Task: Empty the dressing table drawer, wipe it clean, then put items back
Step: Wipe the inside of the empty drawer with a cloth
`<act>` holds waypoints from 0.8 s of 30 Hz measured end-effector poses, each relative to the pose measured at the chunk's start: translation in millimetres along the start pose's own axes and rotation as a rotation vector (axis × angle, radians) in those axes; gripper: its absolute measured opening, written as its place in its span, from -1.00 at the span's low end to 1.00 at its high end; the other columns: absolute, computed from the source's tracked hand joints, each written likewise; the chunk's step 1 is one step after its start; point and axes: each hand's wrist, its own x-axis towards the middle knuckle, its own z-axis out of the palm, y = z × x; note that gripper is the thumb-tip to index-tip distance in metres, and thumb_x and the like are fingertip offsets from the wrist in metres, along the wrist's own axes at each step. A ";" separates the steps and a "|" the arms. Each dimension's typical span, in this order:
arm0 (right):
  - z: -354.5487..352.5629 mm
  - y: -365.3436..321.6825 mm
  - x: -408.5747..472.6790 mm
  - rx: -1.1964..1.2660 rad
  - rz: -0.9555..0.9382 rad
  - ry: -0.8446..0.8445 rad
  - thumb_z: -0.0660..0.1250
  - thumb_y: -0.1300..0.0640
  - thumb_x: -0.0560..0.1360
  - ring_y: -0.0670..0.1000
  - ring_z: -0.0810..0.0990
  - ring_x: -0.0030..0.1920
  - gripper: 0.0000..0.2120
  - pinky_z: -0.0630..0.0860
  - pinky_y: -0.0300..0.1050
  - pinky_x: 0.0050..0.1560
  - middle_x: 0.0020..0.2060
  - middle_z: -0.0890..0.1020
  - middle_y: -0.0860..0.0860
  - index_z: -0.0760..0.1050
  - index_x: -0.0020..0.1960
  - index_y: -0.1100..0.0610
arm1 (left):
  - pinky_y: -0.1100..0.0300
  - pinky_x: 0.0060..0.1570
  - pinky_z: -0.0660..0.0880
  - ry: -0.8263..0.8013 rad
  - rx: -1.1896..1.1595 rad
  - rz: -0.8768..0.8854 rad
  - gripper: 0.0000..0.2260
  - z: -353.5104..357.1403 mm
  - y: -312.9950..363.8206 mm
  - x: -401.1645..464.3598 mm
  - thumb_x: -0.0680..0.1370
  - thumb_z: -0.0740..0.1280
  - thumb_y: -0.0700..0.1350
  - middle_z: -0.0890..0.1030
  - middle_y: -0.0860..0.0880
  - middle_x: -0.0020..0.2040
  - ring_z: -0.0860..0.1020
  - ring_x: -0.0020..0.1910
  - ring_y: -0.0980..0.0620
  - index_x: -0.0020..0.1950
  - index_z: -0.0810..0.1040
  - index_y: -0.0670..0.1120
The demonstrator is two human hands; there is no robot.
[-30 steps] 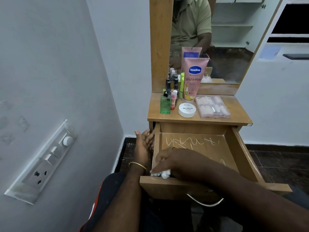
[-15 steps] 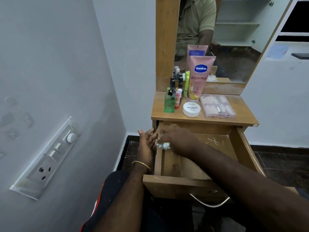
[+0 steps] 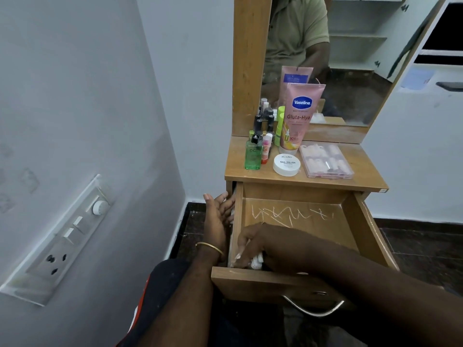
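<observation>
Now wiping inside the open drawer [image 3: 295,214].
Right hand [image 3: 265,246] fingers clench a white cloth [image 3: 257,261] at the drawer's front-left corner; left hand [image 3: 217,219] rests flat, fingers straight, against the drawer's outer left side.

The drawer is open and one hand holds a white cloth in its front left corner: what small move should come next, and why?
Probably sweep the white cloth in the right hand toward the back of the drawer, because pale scribble marks show on the floor there, while the left hand rests against the outer side.
</observation>
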 end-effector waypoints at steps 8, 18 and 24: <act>-26.7 18.6 39.0 -0.301 0.104 0.271 0.44 0.13 0.47 -0.06 0.54 0.08 -0.80 0.51 -0.12 -0.02 0.09 0.59 -0.08 0.68 0.08 -0.04 | 0.02 0.24 0.46 0.000 -0.050 -0.018 -0.18 2.2 1.8 -2.7 0.40 -0.05 0.40 0.57 -0.14 0.30 0.57 0.24 -0.08 0.42 0.41 -0.13; -16.2 22.8 69.8 -0.551 0.409 0.500 0.29 0.12 0.57 0.07 0.55 0.17 -0.69 0.55 -0.05 -0.03 0.21 0.57 0.00 0.49 0.31 0.04 | -0.03 0.34 0.42 -0.009 0.044 -0.005 -0.18 0.0 3.2 -4.9 0.41 -0.08 0.41 0.62 -0.06 0.26 0.56 0.27 -0.01 0.44 0.41 -0.10; -11.6 9.2 56.3 -0.452 0.414 0.698 0.34 0.13 0.53 0.09 0.61 0.04 -0.75 0.50 -0.07 -0.11 0.11 0.64 0.02 0.52 0.21 0.08 | -0.07 0.32 0.43 0.025 0.047 -0.010 -0.19 2.4 7.1 -4.9 0.41 -0.08 0.40 0.61 -0.11 0.26 0.56 0.26 -0.06 0.42 0.43 -0.12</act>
